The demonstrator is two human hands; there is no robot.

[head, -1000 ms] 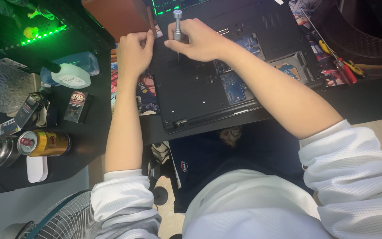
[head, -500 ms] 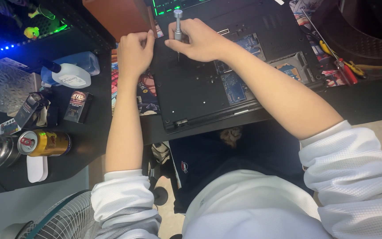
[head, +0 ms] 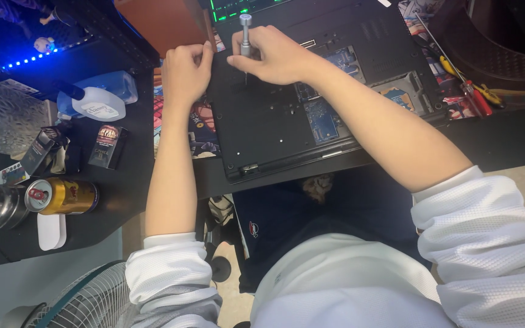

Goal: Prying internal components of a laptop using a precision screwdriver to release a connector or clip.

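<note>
The person wears a white top of a textured, waffle-like fabric. Both sleeves are pushed up above the elbows, where they bunch into thick folds, so the forearms are bare. The left hand (head: 185,73) and the right hand (head: 274,56) are bare too: no gloves, rings or watch show.

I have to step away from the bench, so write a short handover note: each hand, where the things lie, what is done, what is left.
Right hand: closed on the slim silver precision screwdriver, held upright with its tip on the underside of the black upturned laptop.
Left hand: curled, steadying the laptop's left edge.
Done: cover panels are off, blue circuit boards exposed.
Left: a screw near the top edge is under the tip; whether it is loose cannot be told.
Spare red and yellow tools lie to the right.
</note>
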